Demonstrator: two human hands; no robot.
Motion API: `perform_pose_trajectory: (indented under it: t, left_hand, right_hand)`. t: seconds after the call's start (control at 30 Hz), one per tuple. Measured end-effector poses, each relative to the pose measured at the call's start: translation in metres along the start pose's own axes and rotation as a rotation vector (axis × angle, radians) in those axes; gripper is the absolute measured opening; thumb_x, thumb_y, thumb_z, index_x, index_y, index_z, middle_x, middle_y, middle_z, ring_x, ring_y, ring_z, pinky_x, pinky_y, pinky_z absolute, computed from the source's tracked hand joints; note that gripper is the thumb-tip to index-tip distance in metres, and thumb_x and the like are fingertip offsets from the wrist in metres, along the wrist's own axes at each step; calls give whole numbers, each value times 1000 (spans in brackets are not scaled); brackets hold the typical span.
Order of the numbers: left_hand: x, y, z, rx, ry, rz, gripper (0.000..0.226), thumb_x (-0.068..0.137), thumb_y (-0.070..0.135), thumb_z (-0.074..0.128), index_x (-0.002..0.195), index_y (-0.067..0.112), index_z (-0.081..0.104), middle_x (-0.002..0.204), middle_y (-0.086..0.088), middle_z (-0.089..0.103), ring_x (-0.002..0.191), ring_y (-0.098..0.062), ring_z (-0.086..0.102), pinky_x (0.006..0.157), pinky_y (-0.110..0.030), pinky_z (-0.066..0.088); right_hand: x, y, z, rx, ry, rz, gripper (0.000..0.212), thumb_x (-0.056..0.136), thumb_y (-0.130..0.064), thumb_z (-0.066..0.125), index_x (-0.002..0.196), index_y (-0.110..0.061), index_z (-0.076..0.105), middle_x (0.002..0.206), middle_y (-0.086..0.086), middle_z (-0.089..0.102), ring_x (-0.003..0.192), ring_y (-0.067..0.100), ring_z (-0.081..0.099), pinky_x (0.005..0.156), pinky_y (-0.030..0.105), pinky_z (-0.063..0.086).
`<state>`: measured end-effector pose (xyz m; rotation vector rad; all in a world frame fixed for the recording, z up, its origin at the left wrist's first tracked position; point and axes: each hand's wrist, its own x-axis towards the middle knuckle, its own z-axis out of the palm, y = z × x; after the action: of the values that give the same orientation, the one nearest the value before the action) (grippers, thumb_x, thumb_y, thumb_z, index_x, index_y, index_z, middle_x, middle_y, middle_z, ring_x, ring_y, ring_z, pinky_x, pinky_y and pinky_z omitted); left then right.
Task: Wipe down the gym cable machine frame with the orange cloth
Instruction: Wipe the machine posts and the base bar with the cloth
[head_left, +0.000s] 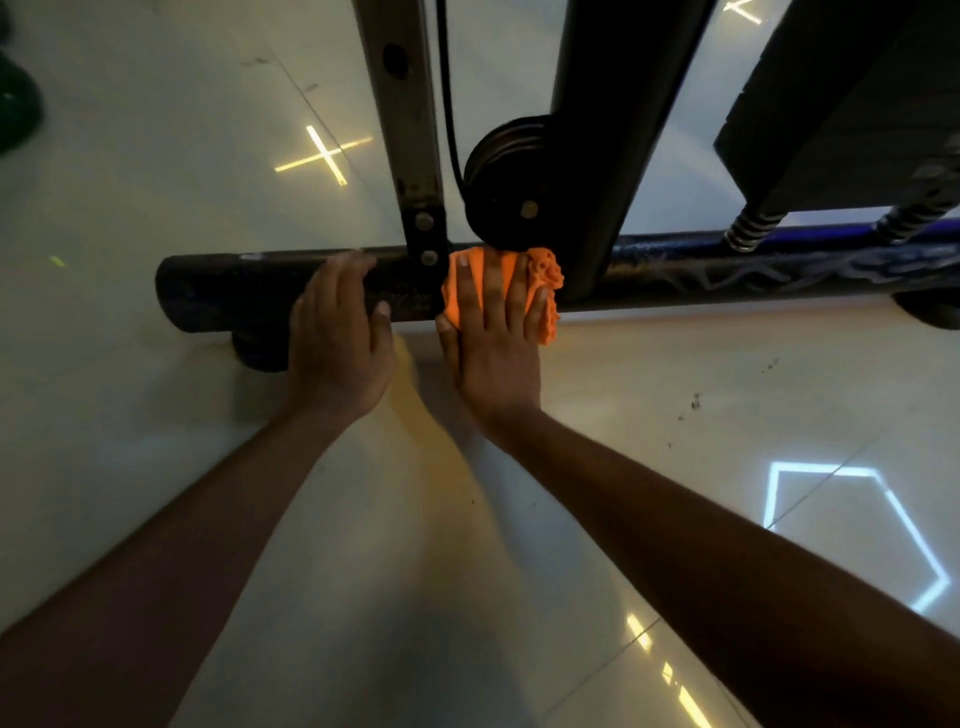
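The cable machine's dark base bar (727, 270) lies across the floor, with two uprights and a black pulley (501, 182) rising from it. An orange cloth (543, 270) is bunched on the bar just below the pulley. My right hand (493, 338) lies flat on the cloth with straight, spread fingers, pressing it against the bar. My left hand (337, 332) rests on the bar to the left of the bolted upright (410, 130), fingers draped over the top and thumb on the near side.
A rubber foot (257, 353) props the bar's left end on the glossy tiled floor (156, 415). A black weight stack housing (852, 104) stands at the upper right with coiled springs (748, 228) below it. Dark specks lie on the floor at the right.
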<state>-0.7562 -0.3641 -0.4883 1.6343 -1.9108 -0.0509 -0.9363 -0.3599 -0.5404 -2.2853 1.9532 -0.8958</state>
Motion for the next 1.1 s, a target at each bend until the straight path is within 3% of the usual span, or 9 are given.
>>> perform_pose_trajectory:
  t: [0.1, 0.23, 0.43, 0.5, 0.67, 0.87, 0.93, 1.03, 1.1]
  left_hand:
    - [12, -15, 2, 45, -96, 31, 53, 105, 28, 52, 155, 12, 47, 161, -10, 46, 157, -33, 34, 130, -57, 21]
    - [14, -24, 6, 62, -131, 59, 55, 109, 30, 46, 162, 18, 40, 169, -5, 37, 163, -30, 19, 132, -54, 4]
    - [13, -25, 8, 40, -126, 49, 55, 109, 31, 44, 162, 19, 40, 171, -3, 35, 163, -29, 18, 132, -52, 2]
    - [14, -27, 7, 49, -136, 55, 56, 109, 32, 45, 163, 20, 38, 172, -2, 33, 164, -29, 16, 132, -52, 3]
    - [12, -32, 4, 82, -168, 80, 59, 110, 37, 45, 166, 21, 34, 174, -2, 28, 165, -29, 13, 133, -53, 3]
    - [15, -30, 4, 65, -176, 70, 60, 109, 34, 49, 165, 21, 35, 174, -2, 29, 164, -31, 14, 133, -54, 2]
    - [15, -31, 2, 63, -180, 77, 60, 109, 33, 50, 165, 20, 34, 174, -3, 29, 164, -31, 14, 133, -53, 2]
    - [14, -31, 0, 66, -192, 82, 61, 108, 33, 50, 166, 21, 34, 174, -4, 29, 164, -32, 14, 133, -53, 1]
    - [14, -30, 1, 68, -188, 77, 62, 108, 33, 51, 166, 20, 34, 173, -4, 30, 164, -32, 15, 133, -53, 1]
  right_hand:
    - [4, 4, 4, -133, 22, -57, 74, 115, -54, 28, 174, -12, 15, 179, 24, 4, 166, 46, -1, 133, 58, -12]
    - [3, 46, -11, -309, 6, -245, 70, 112, -45, 42, 174, -21, 20, 180, 16, 18, 165, 41, 16, 134, 52, -4]
    - [23, -30, 12, -58, 170, 222, 59, 115, -44, 35, 169, -22, 36, 173, 13, 33, 163, 37, 20, 132, 51, -5]
    - [23, -24, 12, -78, 141, 204, 61, 115, -47, 36, 171, -23, 32, 174, 13, 30, 162, 37, 18, 132, 53, -4]
    - [6, 25, 3, -305, 59, -74, 70, 112, -57, 42, 173, -28, 25, 178, 13, 22, 162, 34, 12, 130, 54, 3]
    - [32, -43, 19, 4, 239, 334, 56, 114, -43, 36, 166, -23, 41, 173, 11, 34, 163, 36, 20, 131, 53, -7]
    - [25, -27, 16, -87, 168, 249, 61, 114, -49, 36, 170, -24, 34, 175, 11, 31, 163, 36, 18, 131, 57, -1]
    - [7, 24, -2, -263, 39, -89, 70, 114, -57, 40, 174, -26, 22, 180, 12, 19, 164, 33, 9, 130, 58, 9]
    - [5, 30, -5, -267, 26, -96, 70, 114, -57, 40, 174, -27, 22, 180, 9, 18, 165, 30, 9, 130, 55, 9]
